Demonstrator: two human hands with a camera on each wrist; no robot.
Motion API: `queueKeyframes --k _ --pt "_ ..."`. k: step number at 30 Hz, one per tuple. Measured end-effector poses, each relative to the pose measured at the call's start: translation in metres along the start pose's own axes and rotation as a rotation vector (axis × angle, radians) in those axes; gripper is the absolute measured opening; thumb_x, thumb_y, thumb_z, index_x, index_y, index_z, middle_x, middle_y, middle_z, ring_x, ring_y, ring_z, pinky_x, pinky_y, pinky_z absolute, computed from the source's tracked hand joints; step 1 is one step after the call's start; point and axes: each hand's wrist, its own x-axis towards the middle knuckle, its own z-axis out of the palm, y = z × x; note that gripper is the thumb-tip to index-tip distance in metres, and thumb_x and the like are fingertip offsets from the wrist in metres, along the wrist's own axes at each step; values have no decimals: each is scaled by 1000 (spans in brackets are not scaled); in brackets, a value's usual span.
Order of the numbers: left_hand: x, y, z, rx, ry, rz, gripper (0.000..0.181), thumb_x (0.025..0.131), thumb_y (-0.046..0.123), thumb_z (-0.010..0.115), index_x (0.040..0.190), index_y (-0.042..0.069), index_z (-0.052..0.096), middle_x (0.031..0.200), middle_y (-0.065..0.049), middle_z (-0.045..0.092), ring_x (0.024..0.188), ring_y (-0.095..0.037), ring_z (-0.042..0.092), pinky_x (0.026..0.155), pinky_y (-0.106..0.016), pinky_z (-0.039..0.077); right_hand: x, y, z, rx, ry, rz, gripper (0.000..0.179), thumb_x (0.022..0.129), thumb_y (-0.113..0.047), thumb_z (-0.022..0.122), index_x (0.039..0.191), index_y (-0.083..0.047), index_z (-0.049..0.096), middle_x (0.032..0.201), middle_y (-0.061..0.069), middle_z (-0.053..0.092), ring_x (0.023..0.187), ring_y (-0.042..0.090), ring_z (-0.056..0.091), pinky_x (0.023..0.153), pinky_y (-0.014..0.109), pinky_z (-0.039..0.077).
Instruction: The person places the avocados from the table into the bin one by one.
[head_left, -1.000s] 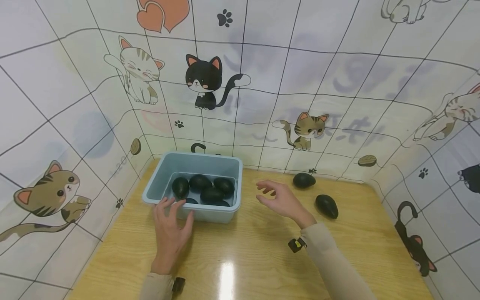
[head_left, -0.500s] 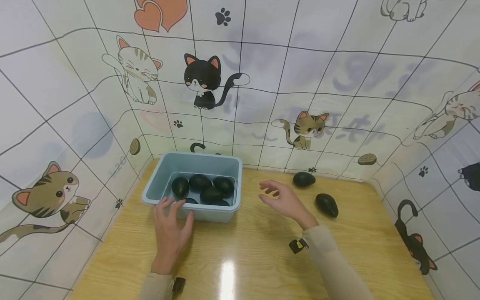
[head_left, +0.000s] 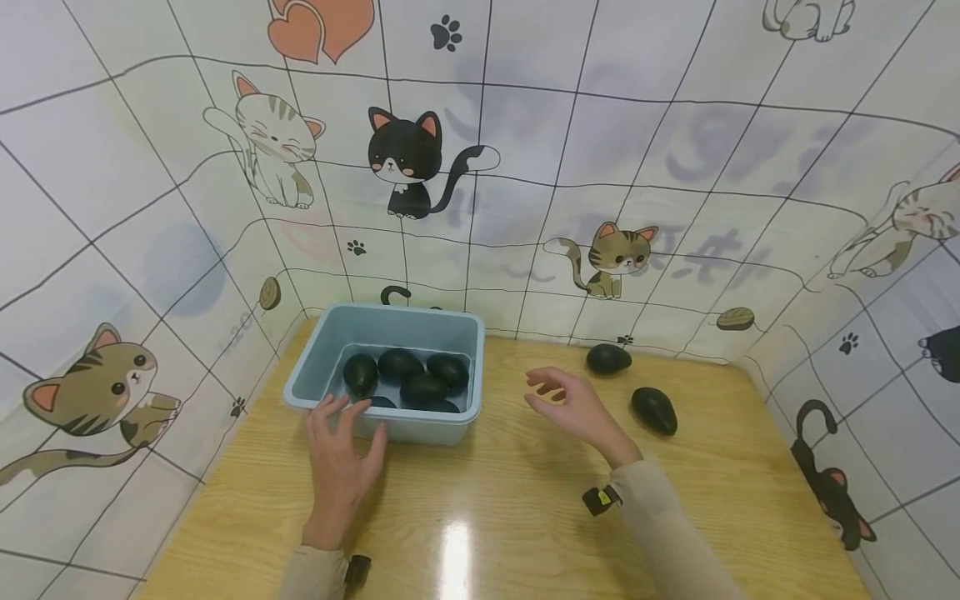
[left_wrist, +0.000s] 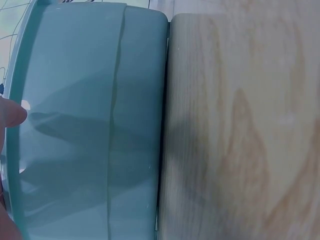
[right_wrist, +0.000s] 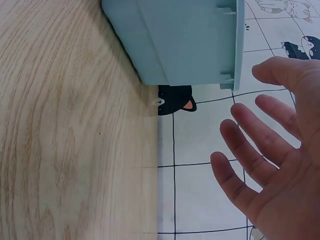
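In the head view my left hand (head_left: 341,462) is at the near rim of a light blue plastic bin (head_left: 420,429). Its fingers hook over the rim, with the thumb (left_wrist: 14,114) against the outer side. Dark, smooth avocados (head_left: 401,365), several of them, lie inside; the near wall partly hides some. My right hand (head_left: 573,406) hovers above the table, right of the bin, fingers loosely bent and holding nothing. Beyond it lies one loose avocado (head_left: 608,359), and another avocado (head_left: 654,410) lies to its right.
Everything stands on a light wooden table (head_left: 517,525). A white wall covering (head_left: 517,208) with cat drawings and black grid lines rises behind and along both sides. The bin stands near the table's back left corner.
My right hand has drifted slightly to the right and down, away from the bin. The left hand, bin and avocados stay where they were.
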Motion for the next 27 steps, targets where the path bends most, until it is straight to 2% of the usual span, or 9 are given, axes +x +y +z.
queueKeyframes --k 7,12,27 --pt "0 2 0 1 -7 -3 37 90 23 75 121 4 69 133 -29 54 137 -52 45 122 -78 20 -6 4 -1 24 11 29 41 101 -24 74 140 -14 67 132 11 74 113 27 73 97 51 59" --pt "0 2 0 -13 11 9 38 87 18 78 120 2 69 131 -30 54 135 -54 46 121 -78 22 -10 8 -1 28 8 43 42 101 -23 74 140 -12 67 132 14 74 114 28 73 97 52 59" --pt "-1 0 0 0 10 13 37 87 19 79 119 3 69 132 -30 56 135 -53 47 122 -78 20 -19 24 -2 40 35 78 40 100 -24 74 139 -13 68 131 15 74 112 28 73 97 54 58"
